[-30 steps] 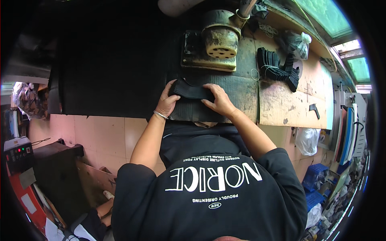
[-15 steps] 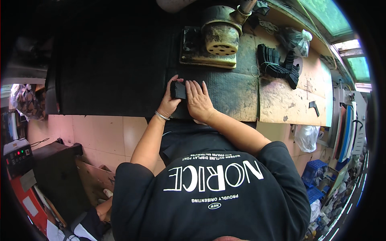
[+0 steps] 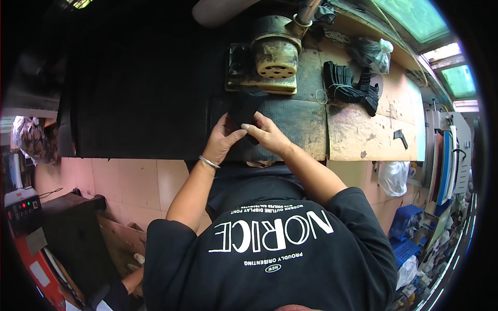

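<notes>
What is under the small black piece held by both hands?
The black piece lies over a dark worn mat on the workbench. Left hand and right hand cover its near edge.

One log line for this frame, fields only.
left hand: on small black flat piece | right hand: pinching same piece | surface: dark worn bench mat | nearby: yellowed round-headed machine

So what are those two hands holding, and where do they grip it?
A small black piece; the left hand and right hand pinch its near end, while its far end reaches toward the yellowed machine.
</notes>
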`<state>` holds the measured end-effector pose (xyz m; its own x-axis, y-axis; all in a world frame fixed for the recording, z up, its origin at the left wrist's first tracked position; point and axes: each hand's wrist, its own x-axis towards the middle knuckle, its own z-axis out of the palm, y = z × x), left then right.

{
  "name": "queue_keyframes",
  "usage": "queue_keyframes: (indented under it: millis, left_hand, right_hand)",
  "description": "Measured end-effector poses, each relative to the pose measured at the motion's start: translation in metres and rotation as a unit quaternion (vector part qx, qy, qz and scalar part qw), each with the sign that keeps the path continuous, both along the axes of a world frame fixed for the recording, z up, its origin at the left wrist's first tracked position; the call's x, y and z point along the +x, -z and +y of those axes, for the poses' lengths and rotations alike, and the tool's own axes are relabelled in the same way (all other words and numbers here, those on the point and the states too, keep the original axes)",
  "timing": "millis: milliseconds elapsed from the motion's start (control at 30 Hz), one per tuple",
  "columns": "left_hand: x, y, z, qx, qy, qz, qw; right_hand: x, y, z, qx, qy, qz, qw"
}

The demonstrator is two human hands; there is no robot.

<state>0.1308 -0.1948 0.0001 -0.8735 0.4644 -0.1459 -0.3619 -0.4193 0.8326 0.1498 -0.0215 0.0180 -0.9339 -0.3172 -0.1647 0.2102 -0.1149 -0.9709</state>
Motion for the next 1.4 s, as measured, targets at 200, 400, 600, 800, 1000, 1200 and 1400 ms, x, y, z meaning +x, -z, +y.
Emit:
queue_keyframes:
  millis: [200, 400, 600, 800, 1000, 1200, 1400]
  left_hand:
    - [-0.007, -0.019, 0.038, -0.17, -0.087, 0.125, 0.974]
    - [-0.021, -0.025, 0.038, -0.494, 0.005, 0.399, 0.772]
    - [-0.015, 0.0, 0.037, -0.529, 0.052, 0.435, 0.727]
    - [-0.002, 0.017, 0.049, -0.584, -0.009, 0.484, 0.651]
    - [0.006, 0.013, 0.062, -0.648, 0.001, 0.434, 0.626]
    - [-0.014, 0.004, 0.046, -0.563, 0.001, 0.434, 0.703]
    - [-0.031, -0.003, 0.044, -0.534, 0.029, 0.448, 0.716]
  right_hand:
    - [0.019, 0.028, 0.006, -0.184, 0.13, -0.032, 0.974]
    - [0.024, 0.041, 0.079, 0.245, 0.181, 0.214, 0.928]
    - [0.006, 0.05, 0.089, 0.304, 0.022, 0.26, 0.916]
    - [0.008, 0.062, 0.07, 0.268, 0.032, 0.26, 0.927]
    - [0.012, 0.067, 0.055, 0.298, 0.069, 0.247, 0.919]
    - [0.005, 0.06, 0.074, 0.27, 0.036, 0.249, 0.929]
    - [-0.004, 0.053, 0.082, 0.294, 0.007, 0.261, 0.919]
